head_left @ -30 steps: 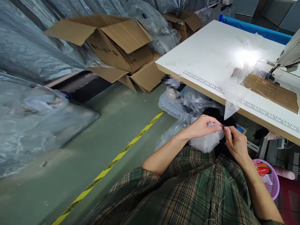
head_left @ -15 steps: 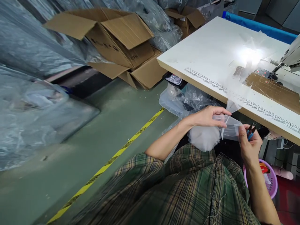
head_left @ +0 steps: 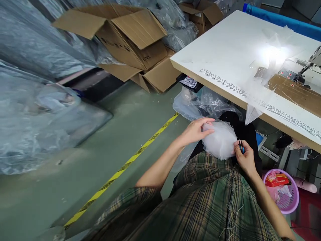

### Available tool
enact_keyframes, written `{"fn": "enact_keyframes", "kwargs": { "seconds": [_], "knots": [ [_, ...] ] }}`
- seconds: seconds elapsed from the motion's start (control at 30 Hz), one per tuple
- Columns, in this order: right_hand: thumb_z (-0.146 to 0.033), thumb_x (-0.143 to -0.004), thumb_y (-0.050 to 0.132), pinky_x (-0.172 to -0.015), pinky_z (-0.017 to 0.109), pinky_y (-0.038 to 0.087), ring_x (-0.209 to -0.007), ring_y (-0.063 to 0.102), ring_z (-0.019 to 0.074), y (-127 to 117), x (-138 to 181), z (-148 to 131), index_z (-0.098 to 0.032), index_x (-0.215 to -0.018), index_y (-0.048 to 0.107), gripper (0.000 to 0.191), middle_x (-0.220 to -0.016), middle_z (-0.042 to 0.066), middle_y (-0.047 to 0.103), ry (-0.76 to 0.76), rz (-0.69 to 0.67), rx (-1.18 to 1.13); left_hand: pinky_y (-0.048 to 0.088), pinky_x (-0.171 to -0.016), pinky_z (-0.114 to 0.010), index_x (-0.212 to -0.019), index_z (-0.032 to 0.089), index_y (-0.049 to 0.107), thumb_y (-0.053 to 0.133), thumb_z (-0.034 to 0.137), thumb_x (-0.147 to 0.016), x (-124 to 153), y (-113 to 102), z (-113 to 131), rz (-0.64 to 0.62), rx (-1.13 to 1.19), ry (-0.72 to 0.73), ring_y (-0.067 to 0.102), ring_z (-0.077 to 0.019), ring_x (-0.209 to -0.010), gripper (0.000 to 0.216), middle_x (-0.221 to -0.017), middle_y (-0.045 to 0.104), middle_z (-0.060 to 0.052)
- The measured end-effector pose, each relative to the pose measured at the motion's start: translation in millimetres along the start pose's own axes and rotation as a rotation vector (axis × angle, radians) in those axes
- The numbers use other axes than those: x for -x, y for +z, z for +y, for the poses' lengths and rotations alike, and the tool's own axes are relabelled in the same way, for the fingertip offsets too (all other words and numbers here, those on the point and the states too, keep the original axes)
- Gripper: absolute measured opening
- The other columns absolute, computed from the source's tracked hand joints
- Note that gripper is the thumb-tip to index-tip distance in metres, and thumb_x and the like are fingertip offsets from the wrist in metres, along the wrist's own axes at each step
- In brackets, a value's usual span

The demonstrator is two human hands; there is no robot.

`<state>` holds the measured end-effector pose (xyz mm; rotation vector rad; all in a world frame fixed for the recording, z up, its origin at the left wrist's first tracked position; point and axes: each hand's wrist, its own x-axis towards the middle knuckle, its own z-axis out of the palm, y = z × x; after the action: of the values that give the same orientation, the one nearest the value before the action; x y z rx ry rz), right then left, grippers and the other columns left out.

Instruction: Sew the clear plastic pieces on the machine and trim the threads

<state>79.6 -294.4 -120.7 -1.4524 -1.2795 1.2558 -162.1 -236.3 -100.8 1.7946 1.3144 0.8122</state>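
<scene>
On my lap lies a bundle of sheer white fabric (head_left: 220,142). My left hand (head_left: 197,130) rests on its left side, fingers curled over the cloth and gripping it. At the bundle's right edge my right hand (head_left: 244,155) is closed round small blue-handled thread snips (head_left: 240,146), their tip against the fabric. Both hands are below the front edge of the white sewing table (head_left: 225,53). Another piece of sheer fabric (head_left: 253,110) hangs over that edge.
A sewing machine (head_left: 311,63) and brown cardboard sheet (head_left: 296,93) stand on the table at right. Open cardboard boxes (head_left: 130,40) and plastic-wrapped bundles (head_left: 37,110) lie to the left. A yellow floor stripe (head_left: 120,172) runs diagonally. A purple basket (head_left: 283,190) sits lower right.
The fabric had been stretched out between my hands; now it is gathered into a bundle on my lap. My right hand with the snips has moved back left to its edge.
</scene>
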Motion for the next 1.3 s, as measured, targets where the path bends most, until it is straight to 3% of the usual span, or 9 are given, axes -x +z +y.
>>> {"fn": "enact_keyframes", "kwargs": {
  "seconds": [0.1, 0.27, 0.53, 0.67, 0.83, 0.93, 1.03, 1.17, 1.3],
  "knots": [
    [-0.065, -0.080, 0.060, -0.052, 0.026, 0.042, -0.052, 0.050, 0.0128, -5, -4, 7, -0.019, -0.081, 0.060, 0.046, -0.059, -0.002, 0.060, -0.044, 0.077, 0.127, 0.042, -0.108, -0.054, -0.133, 0.015, 0.060, 0.055, 0.055, -0.093, 9, 19, -12, 0.187, -0.293, 0.211, 0.056, -0.0324, -0.122, 0.056, -0.133, 0.059, -0.018],
    [-0.066, -0.082, 0.059, -0.056, 0.028, 0.045, -0.053, 0.054, 0.0135, -16, -20, -9, -0.018, -0.083, 0.063, 0.048, -0.058, -0.002, 0.060, -0.209, 0.425, 0.110, 0.019, -0.121, -0.063, -0.146, 0.020, 0.049, 0.064, 0.069, -0.082, 7, 57, -12, -0.105, -0.372, 0.536, 0.039, -0.0396, -0.142, 0.082, -0.151, 0.046, -0.019],
    [-0.078, -0.079, 0.053, -0.046, 0.026, 0.037, -0.041, 0.043, 0.0114, -15, -51, -46, -0.014, -0.091, 0.070, 0.067, -0.044, -0.006, 0.048, -0.277, 0.333, -0.037, 0.016, -0.122, -0.063, -0.143, 0.018, 0.053, 0.075, 0.057, -0.075, -30, 82, -31, -0.353, -0.400, 0.465, 0.040, -0.0405, -0.141, 0.082, -0.150, 0.047, -0.019],
    [-0.069, -0.080, 0.060, -0.044, 0.025, 0.034, -0.042, 0.039, 0.0101, -3, -60, -54, -0.017, -0.080, 0.066, 0.052, -0.046, -0.007, 0.044, -0.313, 0.282, -0.063, 0.019, -0.122, -0.060, -0.141, 0.019, 0.055, 0.076, 0.056, -0.074, -32, 90, -41, -0.414, -0.405, 0.393, 0.042, -0.0391, -0.139, 0.080, -0.149, 0.049, -0.018],
    [-0.045, -0.089, 0.055, -0.047, 0.025, 0.034, -0.046, 0.039, 0.0100, -3, -54, -64, -0.021, -0.068, 0.057, 0.031, -0.053, -0.005, 0.046, -0.526, 0.441, 0.155, 0.017, -0.122, -0.063, -0.145, 0.014, 0.049, 0.069, 0.064, -0.078, -28, 84, -35, -0.317, -0.344, 0.405, 0.039, -0.0402, -0.142, 0.086, -0.152, 0.043, -0.023],
    [-0.026, -0.089, 0.053, -0.047, 0.026, 0.031, -0.046, 0.039, 0.0102, -12, -34, -70, -0.022, -0.067, 0.054, 0.022, -0.053, -0.004, 0.047, -0.876, 0.393, 0.530, 0.022, -0.121, -0.058, -0.141, 0.017, 0.053, 0.050, 0.067, -0.090, -29, 68, -18, -0.090, -0.128, 0.396, 0.042, -0.0354, -0.139, 0.071, -0.148, 0.049, -0.019],
    [-0.020, -0.086, 0.054, -0.048, 0.028, 0.028, -0.048, 0.043, 0.0115, -20, -8, -75, -0.022, -0.067, 0.054, 0.019, -0.056, -0.002, 0.052, -1.183, 0.112, 0.875, 0.039, -0.112, -0.049, -0.124, 0.015, 0.064, 0.036, 0.074, -0.092, -38, 54, 2, 0.079, 0.331, 0.226, 0.054, -0.0316, -0.127, 0.073, -0.133, 0.060, -0.018],
    [-0.021, -0.088, 0.051, -0.049, 0.029, 0.030, -0.050, 0.048, 0.0122, -25, 20, -74, -0.021, -0.072, 0.055, 0.017, -0.061, 0.000, 0.058, -1.163, -0.243, 0.988, 0.054, -0.088, -0.049, -0.118, 0.011, 0.064, 0.028, 0.094, -0.076, -52, 50, 19, -0.342, 1.028, -0.090, 0.068, -0.0335, -0.104, 0.099, -0.116, 0.069, -0.021],
    [-0.032, -0.088, 0.063, -0.049, 0.024, 0.035, -0.049, 0.051, 0.0098, -31, 29, -59, -0.020, -0.090, 0.058, 0.013, -0.064, -0.003, 0.061, -0.929, -0.182, 0.652, 0.057, -0.074, -0.038, -0.112, 0.012, 0.063, 0.077, 0.074, -0.063, -48, 54, 26, -0.563, 1.135, -0.169, 0.072, -0.0281, -0.088, 0.081, -0.110, 0.073, -0.019]
  ]
}}
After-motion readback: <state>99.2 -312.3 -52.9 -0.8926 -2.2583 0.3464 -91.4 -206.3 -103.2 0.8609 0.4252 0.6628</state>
